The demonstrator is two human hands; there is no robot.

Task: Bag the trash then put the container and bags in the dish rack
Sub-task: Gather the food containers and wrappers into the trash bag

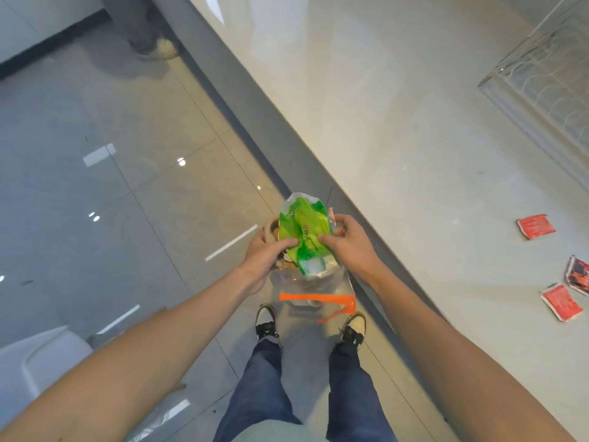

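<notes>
A crumpled green wrapper sticks up out of a clear plastic bag with an orange strip across it. I hold both in front of me, off the counter edge and above my feet. My left hand grips the bag's left side and pinches the wrapper's lower edge; a brown rounded thing behind it is mostly hidden. My right hand pinches the wrapper from the right, along with the bag's rim. Three red sauce packets lie on the white counter at the right.
A wire dish rack stands at the counter's far right. The grey counter edge runs diagonally across the view. Glossy floor tiles lie to the left, with another person's foot at the top and a white object at lower left.
</notes>
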